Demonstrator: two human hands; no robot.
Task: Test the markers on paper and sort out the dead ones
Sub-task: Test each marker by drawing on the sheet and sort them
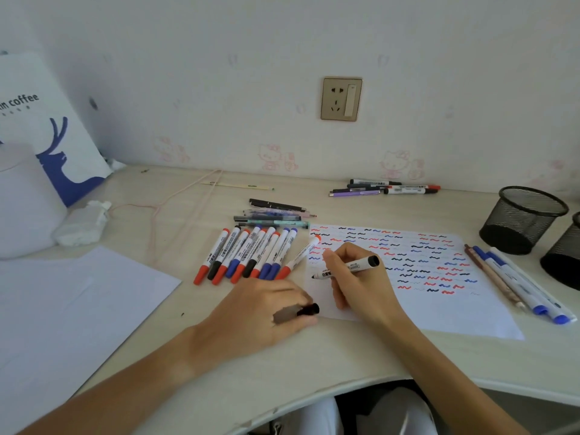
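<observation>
White test paper (439, 296) lies on the desk (345, 356), covered in red, blue and black squiggles. I see the right hand (354, 284) at the sheet's 9 o'clock edge, fingers curled around an uncapped black marker (348, 268) whose tip meets the paper. The left hand (266, 312), just off the sheet at its 8 o'clock, pinches the black cap (309, 309) against the desk. A row of capped markers (251, 252) lies beside the sheet at 10 o'clock. A second marker group (386, 187) lies at 12 o'clock near the wall. Several pens (518, 281) lie along the sheet's 3 o'clock edge, with two mesh cups (522, 219) just beyond them.
</observation>
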